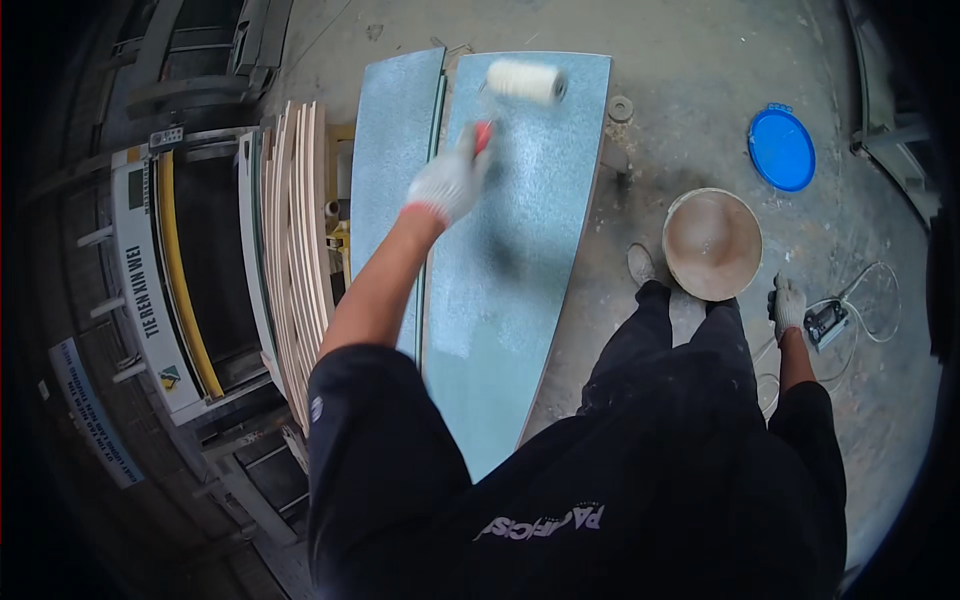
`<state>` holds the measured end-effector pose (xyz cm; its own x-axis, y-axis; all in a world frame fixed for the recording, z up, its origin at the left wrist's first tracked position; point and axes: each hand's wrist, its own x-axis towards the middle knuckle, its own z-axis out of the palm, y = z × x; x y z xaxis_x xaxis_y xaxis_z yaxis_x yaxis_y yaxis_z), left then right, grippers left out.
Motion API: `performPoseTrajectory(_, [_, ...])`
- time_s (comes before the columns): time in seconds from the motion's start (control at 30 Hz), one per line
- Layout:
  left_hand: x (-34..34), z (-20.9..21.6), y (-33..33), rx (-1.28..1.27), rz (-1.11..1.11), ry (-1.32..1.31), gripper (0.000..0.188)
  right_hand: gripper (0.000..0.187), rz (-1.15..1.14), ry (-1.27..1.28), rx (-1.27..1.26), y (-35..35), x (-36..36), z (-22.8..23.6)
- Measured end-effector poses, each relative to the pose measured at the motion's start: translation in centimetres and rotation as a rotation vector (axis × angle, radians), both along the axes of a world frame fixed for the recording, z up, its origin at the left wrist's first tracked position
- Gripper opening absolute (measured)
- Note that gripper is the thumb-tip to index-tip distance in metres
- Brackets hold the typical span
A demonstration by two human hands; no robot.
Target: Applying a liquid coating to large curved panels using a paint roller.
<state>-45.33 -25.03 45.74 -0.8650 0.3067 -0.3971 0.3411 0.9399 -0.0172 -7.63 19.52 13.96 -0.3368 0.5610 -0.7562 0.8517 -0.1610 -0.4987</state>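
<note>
My left hand (447,187), in a white knit glove, grips the red handle of a paint roller (524,80). The roller's white fluffy sleeve is over the far end of a pale blue panel (530,200), slightly blurred. Wet-looking, speckled sheen covers much of that panel. Alongside it on the left lies a second pale blue panel (392,150), partly hidden by my arm. Low on the right, my right hand (789,304), also gloved, has its fingers curled by something small and dark that I cannot make out. Next to it is a dark device (827,322) with a pale cable.
A round bucket (712,245) with a pale brown inside stands by my feet. Its surroundings include a blue lid (782,150) and a small ring (620,108) on the concrete floor. Stacked boards (300,250) and a machine with a yellow bar (188,280) are on the left.
</note>
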Motion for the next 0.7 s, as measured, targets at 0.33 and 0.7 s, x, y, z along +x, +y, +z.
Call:
performPoseTrajectory(0.33, [22.4, 3.5, -15.4, -0.23, 0.184, -0.411, 0.073, 0.039, -0.169, 0.041, -0.114, 1.7, 1.8, -2.6])
performPoseTrajectory(0.7, [0.9, -2.0, 6.4, -0.018, 0.072, -0.055, 0.063, 0.035, -0.131, 0.082, -0.07, 3.1, 3.5, -2.2])
